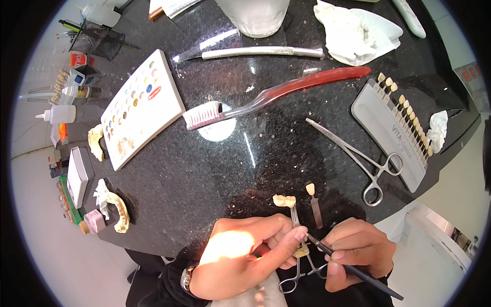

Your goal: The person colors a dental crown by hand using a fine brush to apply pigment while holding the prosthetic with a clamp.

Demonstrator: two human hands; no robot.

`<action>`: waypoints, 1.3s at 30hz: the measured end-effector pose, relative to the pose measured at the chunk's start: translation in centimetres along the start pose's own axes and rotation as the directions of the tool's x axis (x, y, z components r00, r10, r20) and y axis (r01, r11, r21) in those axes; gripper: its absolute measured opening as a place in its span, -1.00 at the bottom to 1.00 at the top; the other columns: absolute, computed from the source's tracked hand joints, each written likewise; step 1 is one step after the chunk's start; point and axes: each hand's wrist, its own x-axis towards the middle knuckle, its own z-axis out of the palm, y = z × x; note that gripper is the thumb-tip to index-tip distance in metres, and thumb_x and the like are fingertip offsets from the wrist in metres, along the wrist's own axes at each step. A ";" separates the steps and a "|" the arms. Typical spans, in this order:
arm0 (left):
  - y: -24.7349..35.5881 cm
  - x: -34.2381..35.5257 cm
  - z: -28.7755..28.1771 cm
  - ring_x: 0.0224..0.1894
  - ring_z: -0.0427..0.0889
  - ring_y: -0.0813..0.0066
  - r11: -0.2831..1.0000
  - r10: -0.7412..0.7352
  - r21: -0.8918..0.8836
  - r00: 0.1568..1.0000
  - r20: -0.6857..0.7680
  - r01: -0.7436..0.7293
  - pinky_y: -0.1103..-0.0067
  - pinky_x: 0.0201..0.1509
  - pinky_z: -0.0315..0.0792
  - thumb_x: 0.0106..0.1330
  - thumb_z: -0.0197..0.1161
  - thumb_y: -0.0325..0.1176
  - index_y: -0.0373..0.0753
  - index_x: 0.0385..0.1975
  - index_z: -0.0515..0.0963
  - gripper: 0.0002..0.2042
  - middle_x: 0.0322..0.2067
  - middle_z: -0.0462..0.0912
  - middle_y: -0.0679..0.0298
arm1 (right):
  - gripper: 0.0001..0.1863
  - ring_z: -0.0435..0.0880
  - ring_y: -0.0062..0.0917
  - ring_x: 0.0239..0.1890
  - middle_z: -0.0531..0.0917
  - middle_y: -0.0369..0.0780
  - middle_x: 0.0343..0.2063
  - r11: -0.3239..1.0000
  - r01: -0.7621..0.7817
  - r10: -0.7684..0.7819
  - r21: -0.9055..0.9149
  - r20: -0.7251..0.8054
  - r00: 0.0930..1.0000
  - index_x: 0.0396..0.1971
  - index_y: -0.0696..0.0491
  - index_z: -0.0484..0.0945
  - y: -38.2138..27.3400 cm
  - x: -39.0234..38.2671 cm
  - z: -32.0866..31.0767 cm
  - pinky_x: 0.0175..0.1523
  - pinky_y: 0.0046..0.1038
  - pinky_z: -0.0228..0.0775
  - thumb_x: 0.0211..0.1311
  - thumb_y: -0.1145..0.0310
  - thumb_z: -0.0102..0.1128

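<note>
My left hand (245, 256) grips a metal clamp (293, 215), whose tips hold a short row of tooth-coloured crowns (284, 200) upright above my fingers. In my right hand (360, 248) is a black-handled brush (365, 276), its tip at my left thumb beside the clamp's shaft. A single shade tab (310, 190) lies on the dark worktop (204, 169) just right of the crowns. Farther right, a second pair of long forceps (373, 189) lies before a grey shade guide (383, 133) carrying several tooth tabs.
A white palette (138, 143) stands left; behind are a large toothbrush (266, 100), a silver instrument (263, 51), a white container (250, 15) and crumpled tissues (353, 36). Along the left sit bottles (61, 113), a brush holder (97, 41), dental models (121, 217) and a small box (79, 174).
</note>
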 end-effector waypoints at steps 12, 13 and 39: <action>-0.5 -0.2 0.0 -0.59 0.56 0.56 0.996 0.052 -0.077 0.999 -0.007 -0.053 0.74 -0.55 0.47 0.18 0.05 -0.50 -0.50 -0.58 0.43 -0.83 -0.66 0.50 0.17 | -0.94 0.58 -0.41 -0.59 0.56 -0.10 -0.64 0.898 -0.363 0.369 0.248 0.025 0.929 -0.57 0.15 0.42 -1.5 0.1 -0.8 -0.53 -0.50 0.40 -0.08 0.56 0.11; -0.5 -0.1 0.0 -0.59 0.56 0.56 0.996 0.048 -0.077 0.999 0.000 -0.048 0.74 -0.55 0.47 0.18 0.05 -0.51 -0.50 -0.58 0.43 -0.83 -0.66 0.50 0.17 | -0.93 0.58 -0.42 -0.59 0.56 -0.08 -0.63 0.887 -0.373 0.386 0.271 0.006 0.922 -0.56 0.16 0.41 -1.6 0.0 -0.7 -0.53 -0.50 0.41 -0.09 0.56 0.11; -0.6 0.1 -0.3 -0.59 0.56 0.67 0.992 0.065 0.106 0.998 -0.005 -0.064 0.80 -0.58 0.40 0.14 0.07 -0.52 -0.42 -0.58 0.45 -0.89 -0.65 0.54 0.23 | -0.85 0.46 -0.54 -0.51 0.40 -0.37 -0.70 0.911 -0.021 0.003 -0.411 -0.043 0.999 -0.53 -0.01 0.34 0.2 3.2 1.8 -0.11 -0.30 0.07 -0.14 0.34 0.09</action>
